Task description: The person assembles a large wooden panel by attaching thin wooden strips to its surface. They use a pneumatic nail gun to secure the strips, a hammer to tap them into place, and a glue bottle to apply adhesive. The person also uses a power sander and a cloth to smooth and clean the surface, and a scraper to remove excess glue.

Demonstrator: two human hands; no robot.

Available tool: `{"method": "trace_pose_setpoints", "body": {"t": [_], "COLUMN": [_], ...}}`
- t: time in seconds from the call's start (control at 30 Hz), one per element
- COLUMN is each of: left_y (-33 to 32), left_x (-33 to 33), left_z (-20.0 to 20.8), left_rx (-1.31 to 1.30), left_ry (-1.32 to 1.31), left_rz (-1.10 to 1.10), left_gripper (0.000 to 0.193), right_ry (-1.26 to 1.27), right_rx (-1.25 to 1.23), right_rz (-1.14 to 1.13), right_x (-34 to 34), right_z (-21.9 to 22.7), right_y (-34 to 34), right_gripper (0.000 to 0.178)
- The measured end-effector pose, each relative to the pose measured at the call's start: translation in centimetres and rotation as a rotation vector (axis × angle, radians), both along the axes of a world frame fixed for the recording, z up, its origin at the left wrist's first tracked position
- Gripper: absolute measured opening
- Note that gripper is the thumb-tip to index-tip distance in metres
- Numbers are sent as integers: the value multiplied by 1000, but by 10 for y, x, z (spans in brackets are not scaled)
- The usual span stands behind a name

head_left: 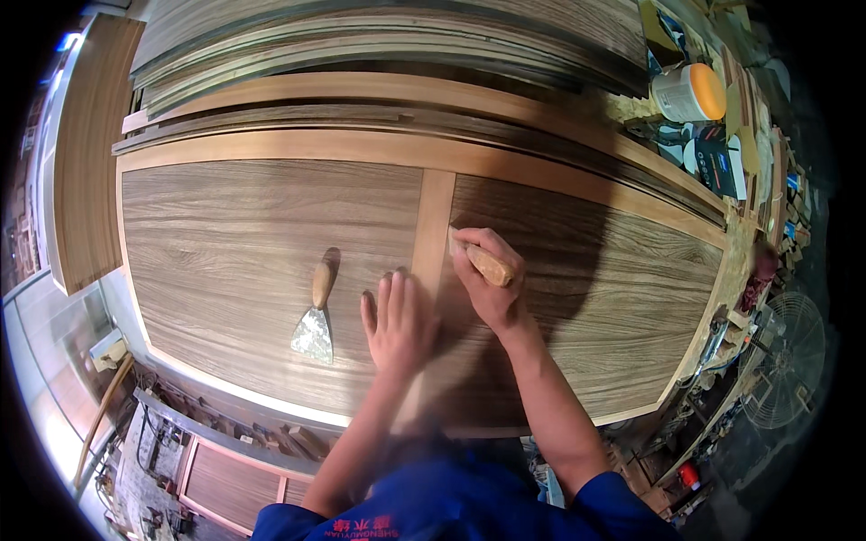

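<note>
A framed wood-grain door panel [225, 216] lies flat before me, with a lighter middle strip [434, 212] running across it. In my right hand [490, 279] is a wooden-handled putty knife [492, 265], gripped with the handle toward my palm. Its small blade meets the right edge of the middle strip near the far end; my fingers partly hide it. My left hand [397, 320] rests flat, fingers spread, on the panel and beside the strip. To its left lies a wide scraper [313, 334] with a wooden handle and a paint-smeared blade.
Stacked wood-grain boards [388, 45] rise beyond the panel. A white tub with an orange lid [690, 92] stands at the far right. A tall board [95, 153] is at the left, a round fan [780, 361] at the right. Another framed panel [230, 487] sits lower left.
</note>
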State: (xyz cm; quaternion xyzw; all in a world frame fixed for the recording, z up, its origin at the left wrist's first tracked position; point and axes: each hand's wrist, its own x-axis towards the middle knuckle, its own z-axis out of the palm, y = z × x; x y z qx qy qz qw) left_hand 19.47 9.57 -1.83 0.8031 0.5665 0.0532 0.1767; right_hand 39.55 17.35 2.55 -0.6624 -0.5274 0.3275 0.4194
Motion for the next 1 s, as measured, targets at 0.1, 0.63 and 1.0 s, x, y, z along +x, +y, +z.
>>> {"method": "trace_pose_setpoints", "body": {"t": [0.1, 0.63, 1.0], "left_y": [0, -2, -15], "left_x": [1, 6, -6], "left_z": [1, 3, -27], "left_rx": [0, 190, 415], "left_ry": [-5, -82, -100], "left_rz": [-5, 37, -4], "left_gripper": [87, 72, 76], "right_ry": [-42, 33, -116], "right_rx": [14, -225, -123], "right_rz": [-1, 489, 747], "right_x": [1, -8, -50], "right_z": [0, 51, 27], "right_y": [0, -205, -331], "right_gripper": [16, 12, 26]}}
